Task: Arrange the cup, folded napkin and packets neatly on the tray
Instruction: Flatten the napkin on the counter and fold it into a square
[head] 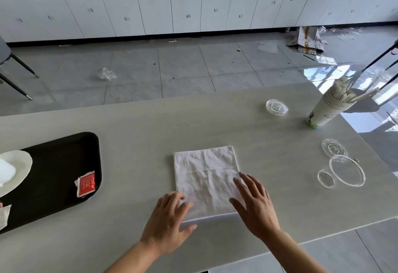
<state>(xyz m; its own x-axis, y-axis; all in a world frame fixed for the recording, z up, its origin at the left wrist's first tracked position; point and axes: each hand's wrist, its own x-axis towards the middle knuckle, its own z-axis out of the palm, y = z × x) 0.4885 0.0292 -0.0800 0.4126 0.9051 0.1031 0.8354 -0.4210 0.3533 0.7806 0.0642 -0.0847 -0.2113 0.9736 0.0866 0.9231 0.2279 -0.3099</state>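
both hands lay flat on the folded napkin (206, 183), with the tray (58, 165) well apart to the left.

the left hand (167, 227) was open, fingers spread over the napkin's near left corner; the right hand (256, 206) was open too, straight fingers resting along its near right edge. the napkin lay on the grey table (150, 126), not on the black tray. on the tray sat a white plate (21, 165), a red packet (86, 185) near its right rim and a pale packet (4, 215) cut off by the frame. nothing lay between napkin and tray. to the right stood a stack of paper cups (327, 109) with clear lids (347, 170) near it.
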